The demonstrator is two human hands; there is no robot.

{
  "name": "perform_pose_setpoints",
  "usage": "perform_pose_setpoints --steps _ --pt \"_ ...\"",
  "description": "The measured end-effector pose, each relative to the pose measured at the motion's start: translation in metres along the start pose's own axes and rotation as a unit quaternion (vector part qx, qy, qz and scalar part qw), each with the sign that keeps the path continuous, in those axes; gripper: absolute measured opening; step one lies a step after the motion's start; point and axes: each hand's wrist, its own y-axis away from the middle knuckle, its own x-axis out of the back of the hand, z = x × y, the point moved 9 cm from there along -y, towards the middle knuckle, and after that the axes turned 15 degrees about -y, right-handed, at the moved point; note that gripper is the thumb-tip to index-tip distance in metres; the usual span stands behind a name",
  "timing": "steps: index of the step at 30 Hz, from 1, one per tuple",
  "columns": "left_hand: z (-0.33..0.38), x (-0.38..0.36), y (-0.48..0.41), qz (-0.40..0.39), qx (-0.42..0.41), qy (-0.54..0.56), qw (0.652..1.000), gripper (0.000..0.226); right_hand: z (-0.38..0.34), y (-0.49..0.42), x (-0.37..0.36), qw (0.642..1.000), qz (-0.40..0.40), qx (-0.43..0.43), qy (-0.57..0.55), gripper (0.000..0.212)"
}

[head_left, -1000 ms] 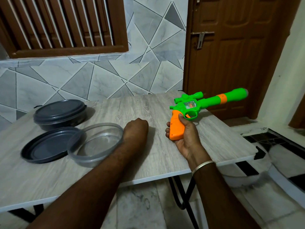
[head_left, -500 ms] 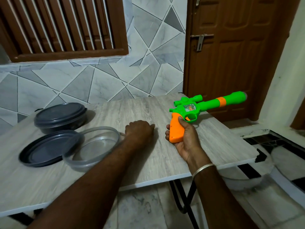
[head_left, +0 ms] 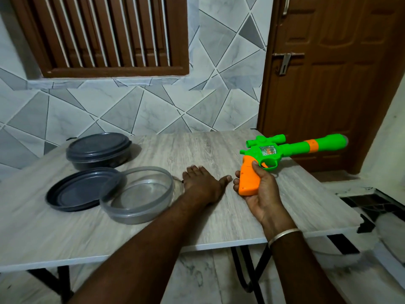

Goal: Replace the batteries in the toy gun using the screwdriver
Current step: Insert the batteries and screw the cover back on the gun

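Two hands: both work over the table (head_left: 197,148), one carrying the toy and one pressed down on the top.
Right hand: the right hand (head_left: 262,194) grasps the toy gun (head_left: 287,149) by its orange grip (head_left: 247,182), thumb over the near side and fingers wrapped behind. This probably steadies the toy so the grip can be turned up for work.
Toy gun: held just above the right part of the table. The green barrel points right and away, past the table edge towards the door (head_left: 328,88).
Left hand: the left hand (head_left: 202,183) lies palm down on the wood with fingers straight. It holds nothing that can be seen and rests just right of the clear tub (head_left: 140,215), likely a bracing pose or a sweep for a tool.
Screwdriver and batteries: neither is visible. A small dark speck at the left hand's edge is too small to identify.
Tubs: the clear tub overlaps the rim of a dark lid (head_left: 79,190). A closed dark tub (head_left: 98,148) stands behind them, and all three are well apart from the toy.
Stage: judged as the very start, with no cover opened.
Change: a second ago the left hand was a closed fist on the table, and now it is spread flat. The right hand's grasp on the grip is unchanged, and the tubs have not moved.
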Motion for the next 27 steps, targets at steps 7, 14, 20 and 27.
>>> perform_pose_setpoints --steps 7,14,20,27 --pt "-0.013 0.002 0.011 0.023 0.023 -0.017 0.999 0.102 0.001 -0.001 0.000 1.000 0.001 -0.006 0.001 0.022" --pt "-0.028 -0.005 0.017 -0.005 0.035 0.011 0.999 0.113 0.002 0.001 -0.002 1.000 -0.014 -0.018 0.002 0.022" --pt "-0.030 -0.005 0.017 0.000 0.041 0.014 0.999 0.107 0.002 0.002 -0.001 1.000 -0.009 -0.019 -0.005 0.019" --pt "-0.036 0.005 0.032 -0.016 0.082 -0.019 0.996 0.109 0.002 -0.001 0.000 1.000 -0.009 -0.018 0.000 0.023"
